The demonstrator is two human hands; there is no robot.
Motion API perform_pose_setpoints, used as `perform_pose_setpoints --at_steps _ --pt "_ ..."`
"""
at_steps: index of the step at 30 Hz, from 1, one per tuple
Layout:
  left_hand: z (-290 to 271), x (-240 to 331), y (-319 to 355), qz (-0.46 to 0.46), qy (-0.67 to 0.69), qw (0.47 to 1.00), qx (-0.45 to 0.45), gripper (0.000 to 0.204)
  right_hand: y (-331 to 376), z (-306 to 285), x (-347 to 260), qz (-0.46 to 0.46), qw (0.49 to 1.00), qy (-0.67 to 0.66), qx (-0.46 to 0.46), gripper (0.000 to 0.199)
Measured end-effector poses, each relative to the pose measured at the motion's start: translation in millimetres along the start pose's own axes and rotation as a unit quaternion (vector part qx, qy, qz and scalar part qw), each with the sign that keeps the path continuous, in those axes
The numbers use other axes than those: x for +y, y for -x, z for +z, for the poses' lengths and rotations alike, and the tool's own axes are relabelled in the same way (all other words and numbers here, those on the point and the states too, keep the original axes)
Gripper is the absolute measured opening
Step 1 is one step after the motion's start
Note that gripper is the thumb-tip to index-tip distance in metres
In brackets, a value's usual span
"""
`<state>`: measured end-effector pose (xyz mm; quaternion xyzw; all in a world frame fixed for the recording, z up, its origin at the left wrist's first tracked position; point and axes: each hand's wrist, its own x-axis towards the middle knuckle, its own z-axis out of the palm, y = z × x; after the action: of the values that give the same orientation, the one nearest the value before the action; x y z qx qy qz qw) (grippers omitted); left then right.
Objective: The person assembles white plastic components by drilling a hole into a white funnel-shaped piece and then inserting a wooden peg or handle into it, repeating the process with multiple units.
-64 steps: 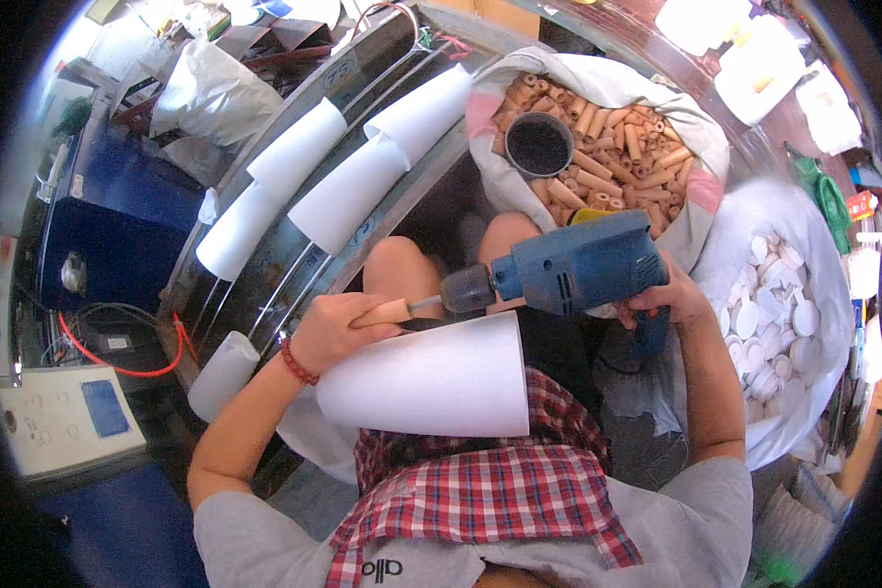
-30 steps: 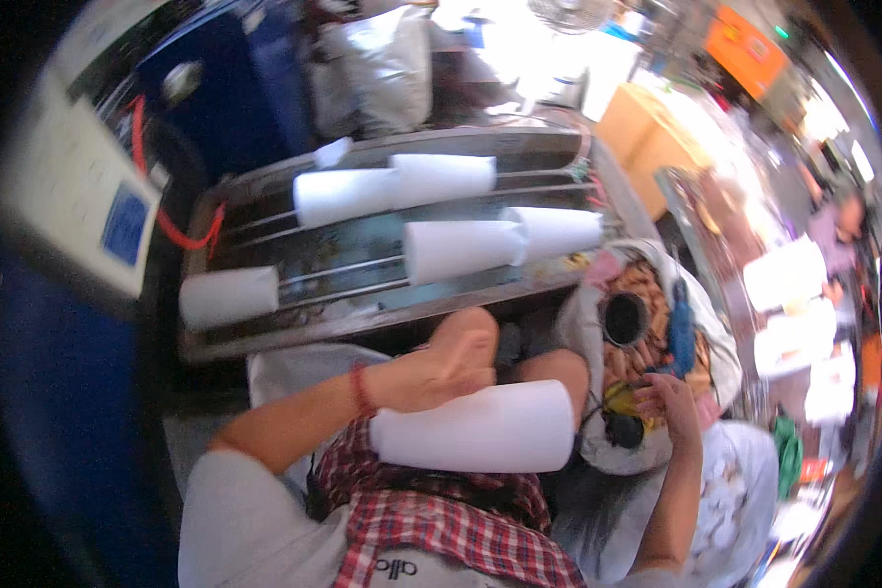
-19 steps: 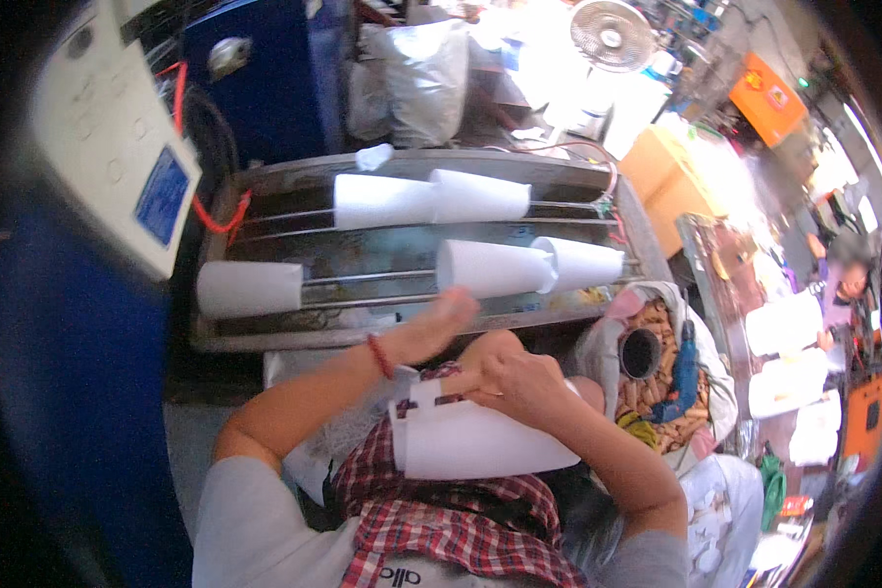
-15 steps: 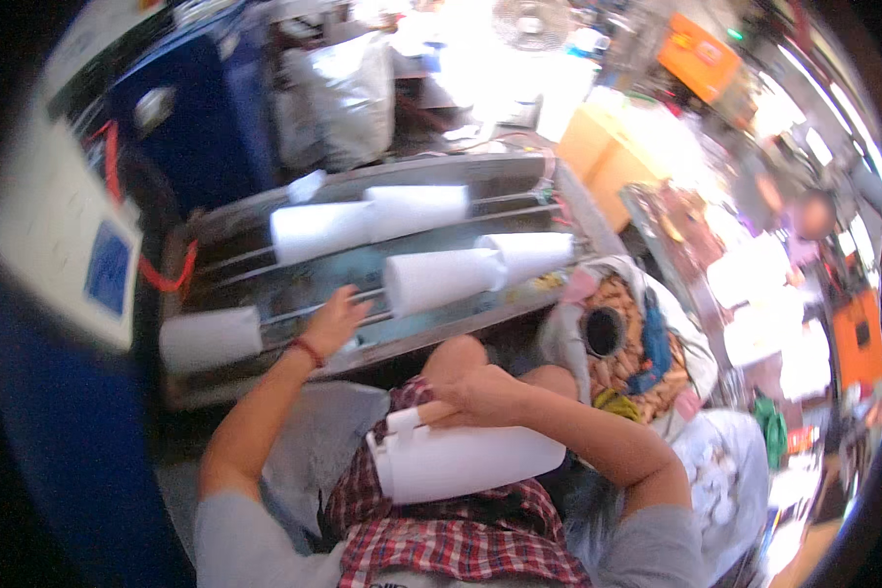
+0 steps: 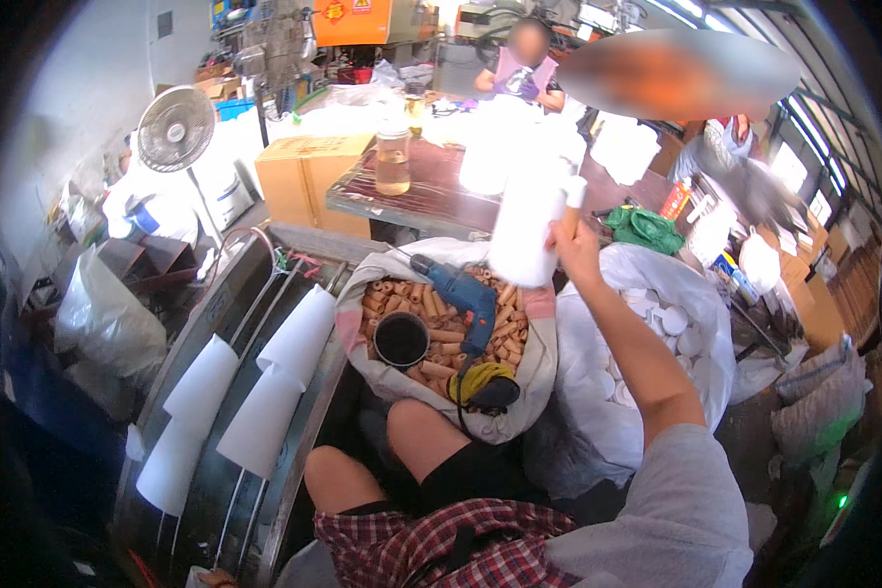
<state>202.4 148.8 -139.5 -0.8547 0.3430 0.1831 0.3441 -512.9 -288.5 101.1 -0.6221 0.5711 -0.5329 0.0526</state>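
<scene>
My right hand (image 5: pixel 572 247) is closed round the wooden side handle of a white tapered plastic container (image 5: pixel 524 235), held up over the table's near edge. A white piece (image 5: pixel 575 188) tops the handle. Only a small part of my left hand (image 5: pixel 211 578) shows at the lower edge, low beside the trough; its fingers are mostly cut off. Near it, white tapered plastic containers (image 5: pixel 248 421) are threaded on metal rods (image 5: pixel 227 519) over a long trough (image 5: pixel 299 470). They lie end to end in two rows.
An open sack (image 5: pixel 351 318) of wooden handles (image 5: pixel 446 335) stands ahead of my knees, with a blue power drill (image 5: pixel 458 299) and a black cup (image 5: pixel 402 340) on top. Right of it, a white bag (image 5: pixel 691 392) holds white discs. Beyond are a table (image 5: pixel 358 201), a jar (image 5: pixel 393 162), a carton (image 5: pixel 309 176) and a person (image 5: pixel 524 73).
My view has swung to the right. My right hand has lifted the white container from my lap up and forward over the table. My left hand has slipped to the lower edge of view.
</scene>
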Motion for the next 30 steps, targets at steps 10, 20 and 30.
perform_pose_setpoints --at_steps 10,20,30 --pt "-57 -16 79 -0.1 -0.029 0.994 0.026 0.053 -73 30 99 0.057 0.99 0.109 0.065 0.045" --pt "-71 -31 72 -0.262 0.049 0.955 0.127 0.096 -148 104 153 0.093 0.994 -0.012 -0.054 0.048" --pt "-25 -79 39 -0.066 0.381 0.869 0.31 0.054 120 37 -24 -0.246 0.687 0.236 -0.642 0.047"
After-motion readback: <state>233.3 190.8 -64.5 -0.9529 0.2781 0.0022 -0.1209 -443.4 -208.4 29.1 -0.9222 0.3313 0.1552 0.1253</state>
